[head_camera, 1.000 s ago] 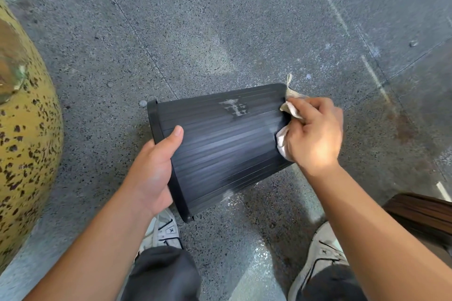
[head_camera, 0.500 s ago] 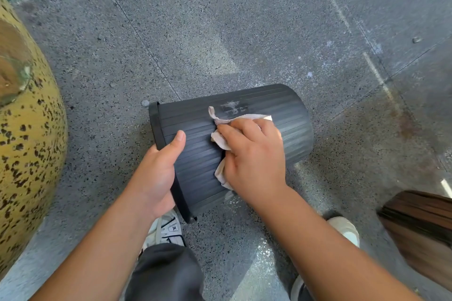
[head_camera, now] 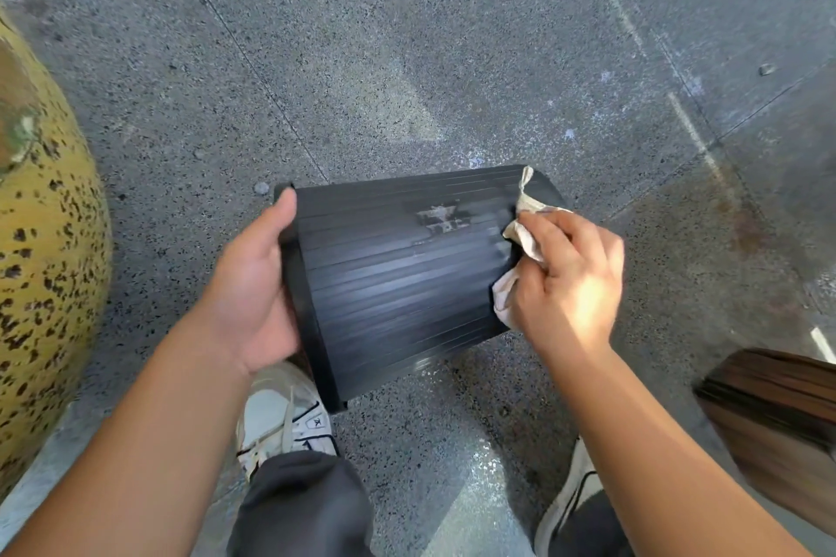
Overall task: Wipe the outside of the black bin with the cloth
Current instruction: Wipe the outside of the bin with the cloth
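A black ribbed bin is held on its side above the floor, its rim to the left and its base to the right. My left hand grips the rim, thumb on top. My right hand presses a crumpled pale cloth against the bin's wall near the base end. A grey scuffed patch shows on the upper wall, just left of the cloth. The bin's base is hidden behind my right hand.
Speckled grey concrete floor lies all around. A large yellow spotted rounded object stands close on the left. A brown wooden thing sits at the lower right. My two white shoes are below the bin.
My right hand slid the cloth from the middle of the bin's wall back to the base end. My left hand's thumb shifted up along the rim, and the bin turned slightly.
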